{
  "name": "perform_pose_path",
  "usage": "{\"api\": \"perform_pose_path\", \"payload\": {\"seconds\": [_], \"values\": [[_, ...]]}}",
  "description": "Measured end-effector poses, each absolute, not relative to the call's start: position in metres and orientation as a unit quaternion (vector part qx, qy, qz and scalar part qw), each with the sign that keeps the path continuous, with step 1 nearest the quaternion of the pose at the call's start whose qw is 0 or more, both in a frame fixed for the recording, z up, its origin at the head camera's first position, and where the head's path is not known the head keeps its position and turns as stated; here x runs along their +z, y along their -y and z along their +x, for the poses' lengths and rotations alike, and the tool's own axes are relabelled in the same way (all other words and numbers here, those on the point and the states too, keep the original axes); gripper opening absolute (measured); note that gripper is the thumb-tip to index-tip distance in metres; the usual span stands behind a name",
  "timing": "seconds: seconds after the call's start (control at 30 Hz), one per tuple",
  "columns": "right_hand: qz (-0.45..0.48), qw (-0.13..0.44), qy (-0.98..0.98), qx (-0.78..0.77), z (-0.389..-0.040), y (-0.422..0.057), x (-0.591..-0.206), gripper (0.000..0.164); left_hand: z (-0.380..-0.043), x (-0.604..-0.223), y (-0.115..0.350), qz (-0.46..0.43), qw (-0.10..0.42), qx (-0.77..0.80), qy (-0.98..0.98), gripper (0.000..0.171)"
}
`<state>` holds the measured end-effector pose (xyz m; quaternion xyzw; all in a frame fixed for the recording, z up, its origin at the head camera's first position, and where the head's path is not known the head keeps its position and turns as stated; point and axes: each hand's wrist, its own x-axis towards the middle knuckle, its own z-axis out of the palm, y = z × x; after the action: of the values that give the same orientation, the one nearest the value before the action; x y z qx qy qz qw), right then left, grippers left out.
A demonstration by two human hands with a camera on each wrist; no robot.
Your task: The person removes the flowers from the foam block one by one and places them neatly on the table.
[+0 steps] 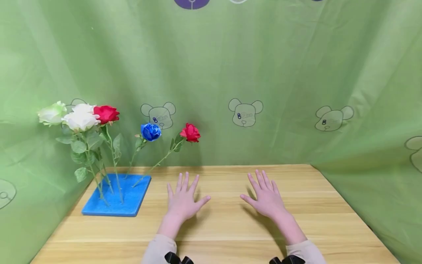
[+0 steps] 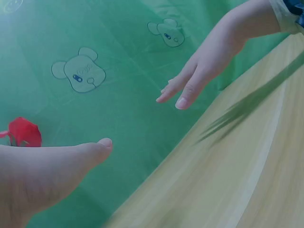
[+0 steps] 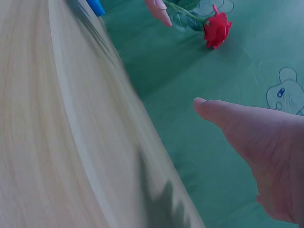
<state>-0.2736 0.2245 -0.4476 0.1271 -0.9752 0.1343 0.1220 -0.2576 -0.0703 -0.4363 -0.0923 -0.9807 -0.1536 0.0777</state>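
My left hand (image 1: 182, 201) hovers over the wooden table with its fingers spread, holding nothing. To its right my right hand (image 1: 266, 200) has the same spread pose and is also bare; both cast shadows on the wood. Left of the left hand lies a flat blue foam board (image 1: 92, 207). Several artificial roses stand in it: a pale green-white rose (image 1: 52, 113), a white rose (image 1: 81, 117), a red rose (image 1: 106, 114), a blue rose (image 1: 151, 132) and a second red rose (image 1: 190, 132) leaning right. In the right wrist view that leaning rose (image 3: 217, 29) shows beyond the left fingertips.
The wooden table (image 1: 224, 227) reaches back to a green curtain (image 1: 211, 66) printed with bear heads, which also hangs along both sides. Black straps with devices (image 1: 287, 259) sit on the wrists over light sleeves (image 1: 159, 247).
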Motion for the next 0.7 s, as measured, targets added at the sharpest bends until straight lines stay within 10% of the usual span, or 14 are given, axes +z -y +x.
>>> {"api": "perform_pose_path", "payload": {"seconds": [0.7], "values": [[0.196, 0.183, 0.955, 0.129, -0.262, -0.171, -0.427, 0.082, -0.212, -0.434, 0.159, -0.108, 0.115, -0.103, 0.982, 0.081]]}}
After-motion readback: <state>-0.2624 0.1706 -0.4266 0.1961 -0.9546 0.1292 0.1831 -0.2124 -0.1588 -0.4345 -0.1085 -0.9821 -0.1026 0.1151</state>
